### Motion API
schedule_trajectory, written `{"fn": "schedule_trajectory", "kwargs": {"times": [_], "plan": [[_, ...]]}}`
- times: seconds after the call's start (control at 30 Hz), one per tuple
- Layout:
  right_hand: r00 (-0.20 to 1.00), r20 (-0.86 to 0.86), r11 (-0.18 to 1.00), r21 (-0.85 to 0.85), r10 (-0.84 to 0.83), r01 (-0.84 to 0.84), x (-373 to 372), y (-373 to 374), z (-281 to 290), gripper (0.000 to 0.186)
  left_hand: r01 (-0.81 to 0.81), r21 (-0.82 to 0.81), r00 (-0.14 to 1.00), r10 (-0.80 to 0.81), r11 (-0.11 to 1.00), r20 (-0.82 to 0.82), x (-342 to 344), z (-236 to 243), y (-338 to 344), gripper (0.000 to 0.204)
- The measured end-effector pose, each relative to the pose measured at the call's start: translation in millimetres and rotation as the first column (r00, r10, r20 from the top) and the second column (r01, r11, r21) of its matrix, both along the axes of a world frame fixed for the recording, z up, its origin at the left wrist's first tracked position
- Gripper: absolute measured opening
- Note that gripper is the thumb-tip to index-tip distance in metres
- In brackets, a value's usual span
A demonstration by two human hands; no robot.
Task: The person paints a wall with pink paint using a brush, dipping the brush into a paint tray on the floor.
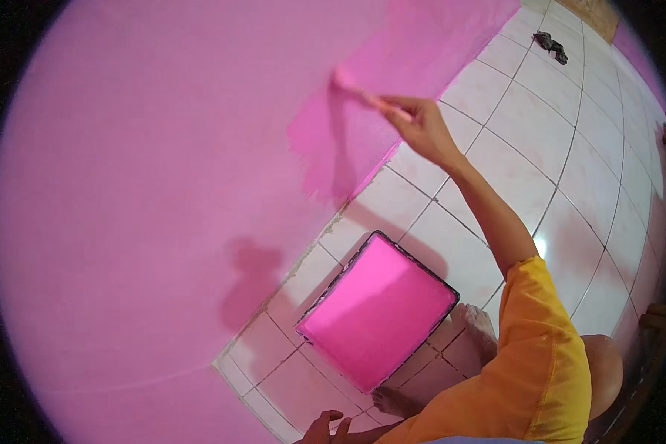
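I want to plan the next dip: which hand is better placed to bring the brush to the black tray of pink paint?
Probably the right hand: it grips the paint-covered brush at the pink wall. The left hand holds nothing, low by the tray.

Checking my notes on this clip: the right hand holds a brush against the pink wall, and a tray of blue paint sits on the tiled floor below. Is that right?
Not quite. The head view shows the paint in the tray is pink, not blue. The rest stands: the right hand holds the brush against the pink wall, and the tray sits on the tiled floor below.
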State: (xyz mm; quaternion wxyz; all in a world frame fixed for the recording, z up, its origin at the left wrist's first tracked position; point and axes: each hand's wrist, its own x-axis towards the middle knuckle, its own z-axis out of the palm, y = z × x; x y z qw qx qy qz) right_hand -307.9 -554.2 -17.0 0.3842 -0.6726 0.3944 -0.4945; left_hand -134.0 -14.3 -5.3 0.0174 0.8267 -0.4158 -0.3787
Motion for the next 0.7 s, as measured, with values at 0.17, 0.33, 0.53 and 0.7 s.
{"fn": "schedule_trajectory", "kwargs": {"times": [0.17, 0.33, 0.53, 0.7], "plan": [[0.996, 0.031, 0.981, 0.174, 0.079, -0.083, -32, -33, 5, 0.031, -0.066, 0.022, 0.997, 0.067, 0.998, -0.039, -5, 7, -2, 0.039], [0.819, -0.062, 0.816, -0.156, -0.571, 0.557, -71, -99, -18, 0.034, -0.123, 0.007, 0.990, 0.123, 0.992, -0.068, -7, 10, -1, 0.038], [0.968, -0.045, 0.956, -0.176, -0.247, 0.235, -23, -46, -59, 0.032, -0.186, 0.007, 0.976, 0.185, 0.983, -0.111, -7, 10, 1, 0.036], [0.937, 0.071, 0.921, 0.171, 0.342, -0.349, -25, -11, -45, 0.028, -0.260, -0.009, 0.954, 0.255, 0.966, -0.159, -12, 21, -5, 0.036]]}}
